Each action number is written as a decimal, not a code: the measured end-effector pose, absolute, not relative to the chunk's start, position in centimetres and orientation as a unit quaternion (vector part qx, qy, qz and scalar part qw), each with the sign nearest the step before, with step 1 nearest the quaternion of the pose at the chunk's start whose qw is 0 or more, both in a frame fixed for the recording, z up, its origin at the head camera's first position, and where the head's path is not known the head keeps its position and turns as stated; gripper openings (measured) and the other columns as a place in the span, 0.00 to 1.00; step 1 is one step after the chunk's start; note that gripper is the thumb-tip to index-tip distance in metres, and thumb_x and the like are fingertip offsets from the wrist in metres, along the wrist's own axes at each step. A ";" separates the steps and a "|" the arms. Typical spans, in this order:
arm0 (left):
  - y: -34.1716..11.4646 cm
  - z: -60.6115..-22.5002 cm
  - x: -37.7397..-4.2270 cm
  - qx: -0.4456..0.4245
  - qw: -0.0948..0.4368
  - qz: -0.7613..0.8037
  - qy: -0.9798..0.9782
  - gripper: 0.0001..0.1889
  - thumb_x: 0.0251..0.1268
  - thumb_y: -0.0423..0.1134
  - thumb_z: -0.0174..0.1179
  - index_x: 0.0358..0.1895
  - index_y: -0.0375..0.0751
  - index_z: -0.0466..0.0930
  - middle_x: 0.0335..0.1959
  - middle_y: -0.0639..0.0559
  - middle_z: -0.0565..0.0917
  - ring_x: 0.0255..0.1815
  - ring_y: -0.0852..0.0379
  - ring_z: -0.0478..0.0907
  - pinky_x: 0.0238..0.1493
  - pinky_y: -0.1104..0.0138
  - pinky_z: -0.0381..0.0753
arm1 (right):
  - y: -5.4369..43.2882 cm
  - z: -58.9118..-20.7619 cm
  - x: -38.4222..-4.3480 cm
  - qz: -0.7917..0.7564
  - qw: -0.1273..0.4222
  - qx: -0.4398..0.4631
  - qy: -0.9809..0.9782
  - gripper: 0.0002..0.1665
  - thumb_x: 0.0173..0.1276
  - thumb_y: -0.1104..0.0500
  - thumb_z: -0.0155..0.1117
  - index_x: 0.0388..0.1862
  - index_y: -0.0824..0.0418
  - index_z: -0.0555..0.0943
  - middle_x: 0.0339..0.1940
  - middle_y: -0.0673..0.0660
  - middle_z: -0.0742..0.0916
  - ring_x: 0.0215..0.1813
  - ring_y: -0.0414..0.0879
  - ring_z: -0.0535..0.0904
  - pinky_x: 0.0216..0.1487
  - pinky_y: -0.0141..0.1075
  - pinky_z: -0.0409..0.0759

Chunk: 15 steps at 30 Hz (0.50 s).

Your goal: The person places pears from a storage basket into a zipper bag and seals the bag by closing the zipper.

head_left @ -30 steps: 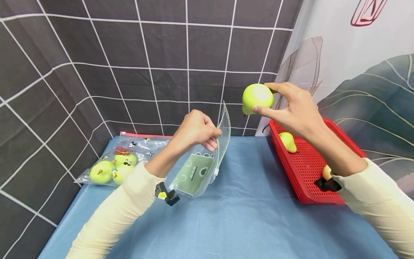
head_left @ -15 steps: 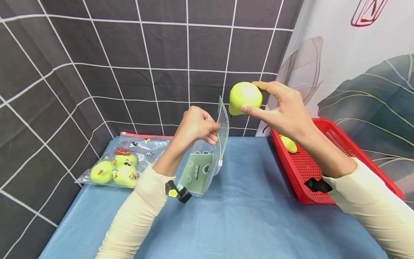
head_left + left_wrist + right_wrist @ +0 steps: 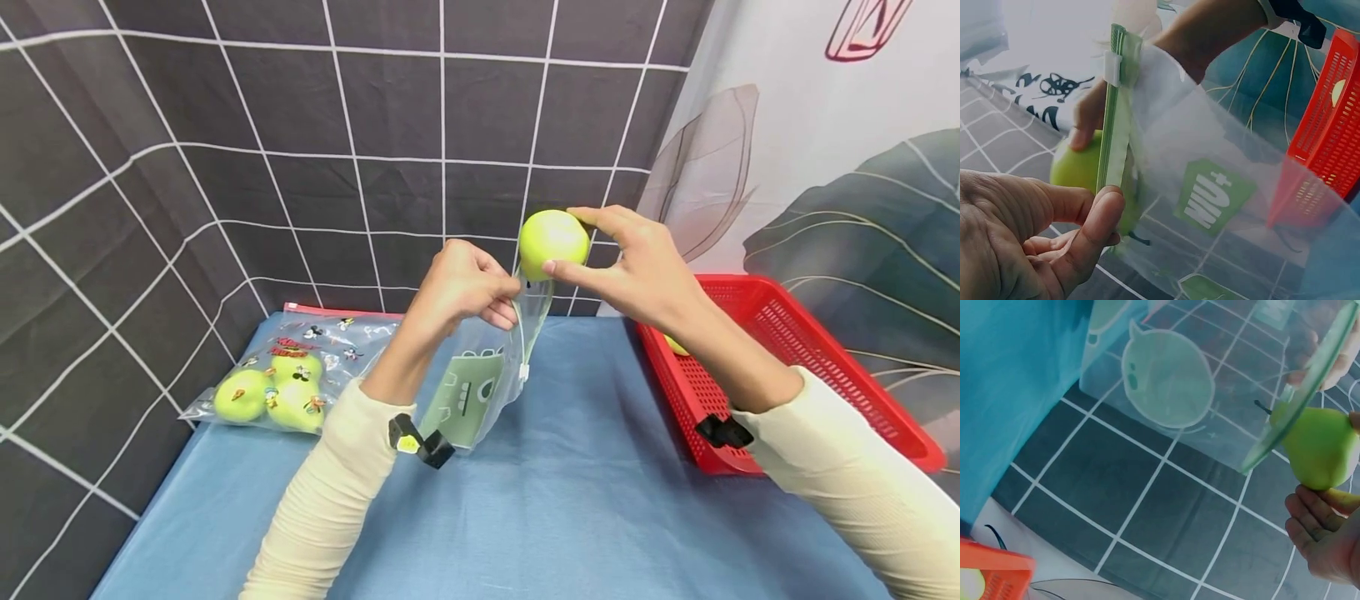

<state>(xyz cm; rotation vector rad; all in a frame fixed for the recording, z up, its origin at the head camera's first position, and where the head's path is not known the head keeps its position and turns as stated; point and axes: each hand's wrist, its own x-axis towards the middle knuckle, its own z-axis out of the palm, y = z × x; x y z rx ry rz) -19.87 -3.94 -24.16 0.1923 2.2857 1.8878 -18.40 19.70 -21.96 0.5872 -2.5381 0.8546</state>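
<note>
My left hand [image 3: 476, 287] pinches the zip edge of a clear zip bag [image 3: 491, 400] printed in green, holding it up off the blue cloth. The white slider [image 3: 1112, 69] sits on the bag's green zip strip in the left wrist view. My right hand [image 3: 637, 267] grips a yellow-green pear [image 3: 553, 240] between thumb and fingers, right at the bag's mouth. In the right wrist view the pear [image 3: 1321, 447] points stem first, its stem inside the bag's opening and its wide end still outside.
A second clear zip bag [image 3: 352, 333] with a red zip and cartoon prints lies at the left, with several pears [image 3: 296, 404] inside. At the right stands a red perforated basket [image 3: 795, 333] with a pear [image 3: 677, 345] partly hidden by the right arm.
My right hand has carried the pear left and slightly down to the bag's mouth. The left hand has shifted slightly right with the bag, whose mouth has spread wider.
</note>
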 end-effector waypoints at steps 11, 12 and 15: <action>-4.0 -23.8 -20.1 0.082 0.096 0.656 0.744 0.06 0.65 0.20 0.61 0.32 0.23 0.87 0.16 0.43 0.86 0.15 0.54 0.88 0.27 0.59 0.95 | 20.1 -22.6 -18.8 0.275 0.190 0.205 -0.920 0.43 0.67 0.39 0.82 0.75 0.58 0.86 0.66 0.63 0.91 0.68 0.61 0.86 0.67 0.65 0.83; -4.0 -23.8 -20.1 0.083 0.096 0.657 0.743 0.06 0.65 0.20 0.61 0.32 0.24 0.87 0.16 0.43 0.86 0.15 0.54 0.88 0.27 0.59 0.95 | 20.1 -22.6 -18.8 0.274 0.189 0.205 -0.920 0.43 0.66 0.39 0.82 0.75 0.58 0.86 0.66 0.63 0.91 0.68 0.62 0.86 0.67 0.65 0.83; -3.9 -23.7 -20.2 0.085 0.095 0.664 0.737 0.06 0.64 0.20 0.60 0.32 0.23 0.87 0.16 0.43 0.86 0.16 0.55 0.88 0.27 0.59 0.95 | 20.2 -22.7 -18.9 0.273 0.186 0.203 -0.922 0.43 0.66 0.39 0.82 0.75 0.58 0.85 0.67 0.63 0.91 0.69 0.61 0.86 0.67 0.65 0.83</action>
